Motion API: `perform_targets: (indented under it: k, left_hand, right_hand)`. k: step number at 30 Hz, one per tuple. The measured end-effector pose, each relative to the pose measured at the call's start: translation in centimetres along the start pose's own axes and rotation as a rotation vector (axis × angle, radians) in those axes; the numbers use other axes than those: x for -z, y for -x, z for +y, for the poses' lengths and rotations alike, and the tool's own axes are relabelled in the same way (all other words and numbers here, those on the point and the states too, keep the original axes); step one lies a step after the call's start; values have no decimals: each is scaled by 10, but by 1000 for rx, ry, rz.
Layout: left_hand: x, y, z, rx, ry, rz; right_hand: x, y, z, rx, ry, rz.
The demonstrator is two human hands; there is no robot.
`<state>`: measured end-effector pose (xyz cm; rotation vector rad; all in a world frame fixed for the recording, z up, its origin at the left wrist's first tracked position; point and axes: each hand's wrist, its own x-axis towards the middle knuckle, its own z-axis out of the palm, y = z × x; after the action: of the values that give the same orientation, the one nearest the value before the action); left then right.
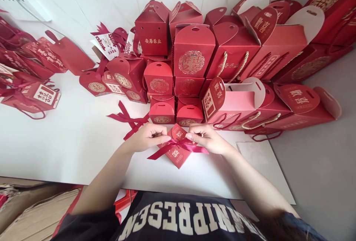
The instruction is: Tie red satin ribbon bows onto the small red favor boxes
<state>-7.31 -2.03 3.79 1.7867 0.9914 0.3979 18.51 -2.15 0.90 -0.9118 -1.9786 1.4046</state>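
Currently | left hand, right hand: both pinching glossy ribbon | square-faced red cardboard box beneath

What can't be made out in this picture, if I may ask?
All in the head view:
Parts of the small red box's upper edges: covered by the left hand and right hand.
The ribbon where it is pinched: hidden by fingertips.
Anything inside the box: hidden by its panels.
The cardboard's full extent: cut off by the picture's edges.
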Motion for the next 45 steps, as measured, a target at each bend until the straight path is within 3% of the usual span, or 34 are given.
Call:
perform_targets:
  k: [13,23,27,30,33,40,45]
  left_hand:
    - [-4,5,-11,-4,4,32]
    - [-1,2,-18,8,153,29]
    - [5,4,-16,3,179,-45]
    - [6,7,-19,33,229,-100]
    - [3,6,-26,26,289,-64]
    - [-6,1,-33,47,375,-8]
    - [-11,0,-34,116,362,17]
  right_hand:
    - [-1,7,5,-18,-38,29]
    - [-1,3,9,-79,-142,29]
    - [-5,12,8,-83,-155,150]
    - [-7,24,5,-151,-34,272]
    - [-8,31,5,-216,71,218]
    - [-6,38,13,-206,-148,114]
    - [-6,44,20,-225,-185,88]
